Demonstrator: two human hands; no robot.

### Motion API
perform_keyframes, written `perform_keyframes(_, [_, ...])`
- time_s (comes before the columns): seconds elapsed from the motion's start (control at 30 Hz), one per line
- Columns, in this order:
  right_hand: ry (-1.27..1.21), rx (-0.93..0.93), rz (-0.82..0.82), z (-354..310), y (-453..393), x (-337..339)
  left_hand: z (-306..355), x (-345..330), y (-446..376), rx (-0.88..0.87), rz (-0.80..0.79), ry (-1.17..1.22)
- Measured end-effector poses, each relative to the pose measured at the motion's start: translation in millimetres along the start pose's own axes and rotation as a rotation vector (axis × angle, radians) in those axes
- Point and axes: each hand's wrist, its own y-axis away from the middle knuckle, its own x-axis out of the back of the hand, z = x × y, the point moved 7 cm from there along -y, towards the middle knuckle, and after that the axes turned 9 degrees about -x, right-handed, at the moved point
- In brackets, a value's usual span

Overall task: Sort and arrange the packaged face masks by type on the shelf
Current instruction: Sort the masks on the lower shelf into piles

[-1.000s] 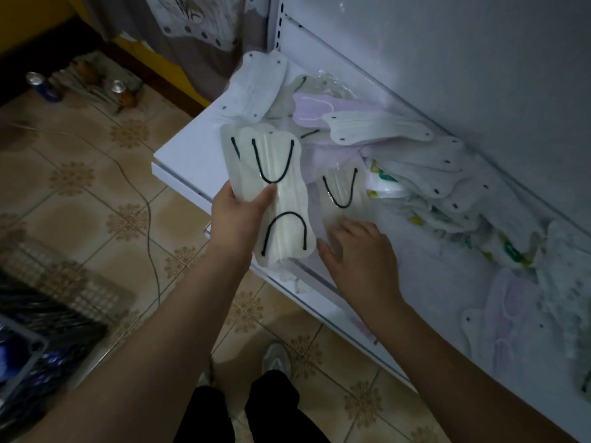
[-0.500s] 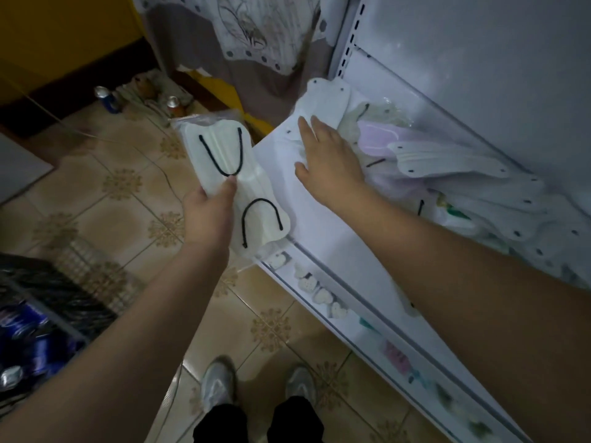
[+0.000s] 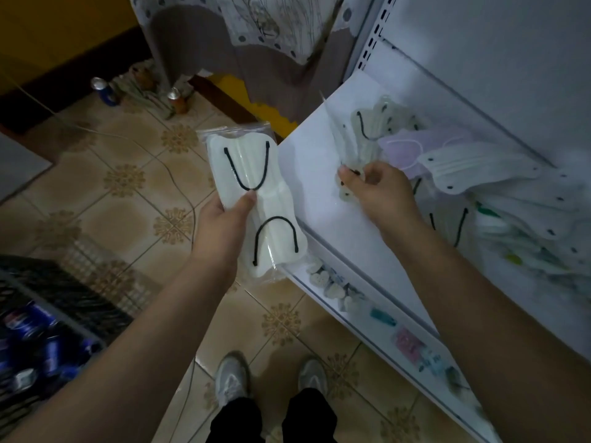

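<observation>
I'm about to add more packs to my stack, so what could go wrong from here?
1. The left hand holds the black-loop mask pack out over the tiled floor, pinched mostly by the thumb; the slick bag might slip.
2. The right hand grips a second pack near the shelf corner; pulling could drag the loose pile toward the edge.
</observation>
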Motion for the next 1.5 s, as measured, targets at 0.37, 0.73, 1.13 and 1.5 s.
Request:
perform_keyframes(0.37, [-0.072,0.124,0.528,35,51,62,-3,-22,6,0.041,-0.116,0.002])
perform_keyframes(0.73, [0.608,0.378,0.651,11,1,167,-4,-83,30,-0.015,-0.234,-0.079])
perform_keyframes(1.13, [0.070,0.351,0.563,7,41,166,-9,-106,56,0.057,-0.225,0.034])
perform_keyframes(1.5, [-0.139,0.146,0.187,48,50,136,-20,-155,102,0.182,-0.442,0.158])
